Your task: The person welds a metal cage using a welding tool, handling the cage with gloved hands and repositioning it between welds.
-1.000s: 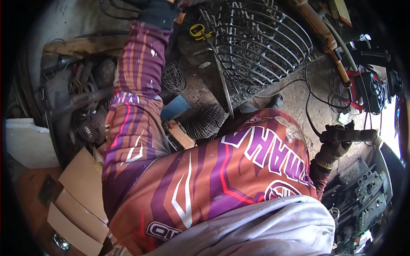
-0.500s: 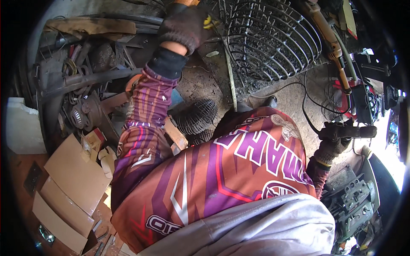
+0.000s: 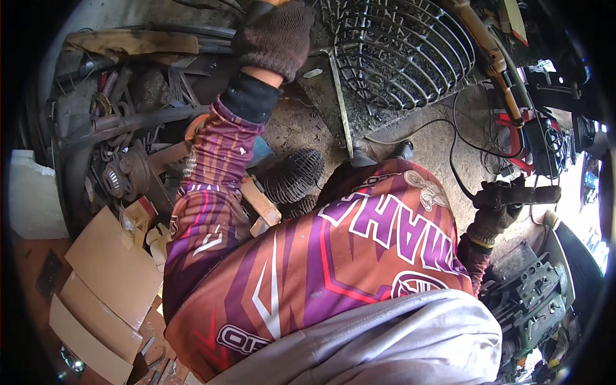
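Note:
At the top of the view my left hand wears a dark brown knitted glove. Its fingers are turned away and hidden, so what they hold does not show. Close to its right lies a fan-shaped grille of curved metal bars on a dark, grimy metal plate. My right hand, also gloved, is out at the right side. It is closed around a thick, dark cylindrical tool handle that sticks out to the right. A black cable runs down to this hand.
Black coiled wire lies on the floor near my left forearm. Scrap metal and flattened cardboard fill the left side. An orange-brown pole slants at upper right. A greasy metal machine part stands at lower right.
The back of my left glove has turned more into view, and the yellow bit beside its fingers no longer shows. My right hand keeps its hold, almost still. The whole view has shifted slightly.

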### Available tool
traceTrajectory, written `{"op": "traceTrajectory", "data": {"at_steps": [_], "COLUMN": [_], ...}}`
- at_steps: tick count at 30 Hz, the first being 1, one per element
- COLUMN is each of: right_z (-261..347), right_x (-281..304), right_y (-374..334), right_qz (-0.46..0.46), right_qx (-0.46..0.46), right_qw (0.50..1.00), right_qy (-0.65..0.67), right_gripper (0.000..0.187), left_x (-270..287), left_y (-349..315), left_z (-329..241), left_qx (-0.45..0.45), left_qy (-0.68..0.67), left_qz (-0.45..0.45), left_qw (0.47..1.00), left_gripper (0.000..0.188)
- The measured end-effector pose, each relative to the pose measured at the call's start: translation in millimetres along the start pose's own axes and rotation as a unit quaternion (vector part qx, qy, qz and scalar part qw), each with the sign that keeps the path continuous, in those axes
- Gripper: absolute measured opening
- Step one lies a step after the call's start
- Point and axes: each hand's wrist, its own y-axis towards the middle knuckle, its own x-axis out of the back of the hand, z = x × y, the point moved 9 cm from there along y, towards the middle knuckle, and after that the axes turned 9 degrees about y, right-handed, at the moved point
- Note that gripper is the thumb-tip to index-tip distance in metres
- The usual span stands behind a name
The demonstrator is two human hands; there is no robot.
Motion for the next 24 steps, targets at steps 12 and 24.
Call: {"op": "traceTrajectory", "data": {"at_steps": [12,24], "right_z": [0,-10], "right_x": [8,42], "right_y": [-9,-19], "right_qz": [-0.01,-0.046], "right_qx": [0.036,0.033], "right_qw": [0.999,0.998], "right_qy": [-0.02,-0.001], "right_gripper": [0.056,0.035], "left_x": [-57,-70], "left_y": [12,-13], "left_z": [-7,27], "left_qx": [0.17,0.178], "left_qy": [0.064,-0.105], "left_qz": [0.066,0.149], "left_qw": [0.981,0.967], "left_gripper": [0.023,0.054]}}
